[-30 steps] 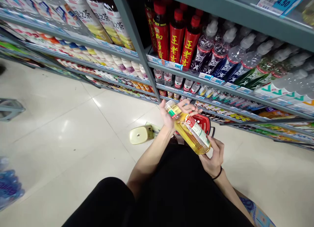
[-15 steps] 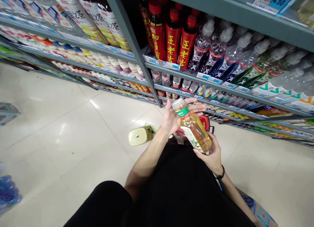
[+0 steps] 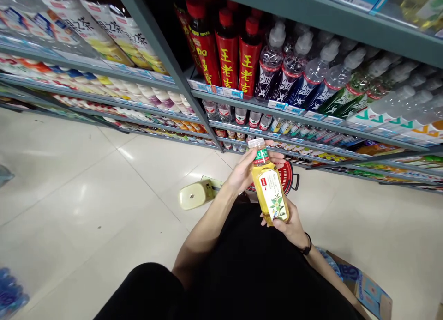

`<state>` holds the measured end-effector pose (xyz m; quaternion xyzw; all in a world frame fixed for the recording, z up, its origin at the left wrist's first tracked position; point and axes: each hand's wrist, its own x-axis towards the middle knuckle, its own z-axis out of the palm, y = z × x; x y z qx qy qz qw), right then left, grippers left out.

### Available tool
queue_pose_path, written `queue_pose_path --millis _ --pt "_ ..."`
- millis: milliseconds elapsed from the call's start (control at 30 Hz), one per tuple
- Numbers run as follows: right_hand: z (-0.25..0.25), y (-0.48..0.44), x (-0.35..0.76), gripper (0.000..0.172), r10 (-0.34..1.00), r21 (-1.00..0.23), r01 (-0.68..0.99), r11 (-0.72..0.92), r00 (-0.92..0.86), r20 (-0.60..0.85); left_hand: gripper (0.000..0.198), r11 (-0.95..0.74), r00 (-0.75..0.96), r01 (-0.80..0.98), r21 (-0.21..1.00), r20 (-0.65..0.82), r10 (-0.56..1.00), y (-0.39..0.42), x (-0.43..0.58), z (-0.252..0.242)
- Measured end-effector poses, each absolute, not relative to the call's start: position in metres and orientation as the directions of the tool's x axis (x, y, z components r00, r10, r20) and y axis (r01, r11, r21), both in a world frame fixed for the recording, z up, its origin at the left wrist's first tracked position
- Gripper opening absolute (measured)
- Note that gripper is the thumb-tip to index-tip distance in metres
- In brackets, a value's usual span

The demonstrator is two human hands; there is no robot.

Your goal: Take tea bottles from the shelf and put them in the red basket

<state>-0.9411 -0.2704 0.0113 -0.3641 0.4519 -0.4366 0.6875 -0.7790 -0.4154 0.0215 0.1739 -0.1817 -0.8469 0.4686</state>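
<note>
Bottle (image 3: 263,177) and hands have changed since a second ago: its narrow-striped label then faced up, whereas now a broad white label (image 3: 272,190) with a leafy plant print does, and the body lies less slanted across the view. It is held in front of the black-clothed lap, cap end toward the shelves. The left hand (image 3: 241,171) is curled about the neck, thumb in front and fingers behind, where half a second ago those fingers were spread; the right hand (image 3: 293,224) grips the base, its thumb over the lower label. The bottle is see-through and smooth, squarish with rounded edges, filled with golden liquid; a green-and-red band circles its neck below a whitish cap (image 3: 256,143). Beyond it sits a red slotted basket (image 3: 286,176) with a dark handle, and beside the left forearm a rounded, pale yellow object (image 3: 192,195) on glossy tiles (image 3: 114,204).
</note>
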Motion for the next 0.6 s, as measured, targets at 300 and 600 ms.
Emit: queue_pose_path --millis 300,600 --pt "-0.003 -0.264 -0.949 0.055 -0.955 -0.96 0.002 0.279 0.101 -0.277 0.065 -0.384 -0.405 0.569 0.727 -0.159 -0.9 -0.422 -0.778 0.003" --pt "0.006 -0.267 -0.975 0.049 -0.987 -0.919 -0.375 0.117 -0.144 -0.067 0.046 -0.402 -0.218 0.439 0.804 -0.339 -0.915 -0.43 -0.779 -0.05"
